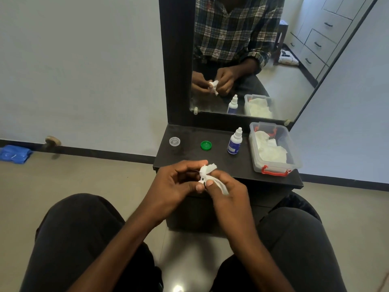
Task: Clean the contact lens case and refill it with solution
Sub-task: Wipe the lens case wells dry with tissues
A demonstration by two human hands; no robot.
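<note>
My left hand [179, 182] pinches a small white lens case [201, 181], mostly hidden by my fingers, just in front of the dark shelf's front edge. My right hand [227, 190] holds a white tissue [207, 168] pressed into the case; the tissue's tail runs down across my right fingers. On the shelf a green cap [206, 145] lies flat, a clear round cap [174, 141] lies to its left, and a white solution bottle [234, 142] with a blue label stands upright to the right.
A clear plastic box [273, 167] with red latches holds white tissues at the shelf's right end. The dark shelf [189, 157] carries a mirror [252, 60] at the back. My knees flank the shelf base. A blue cloth [14, 154] lies on the floor at left.
</note>
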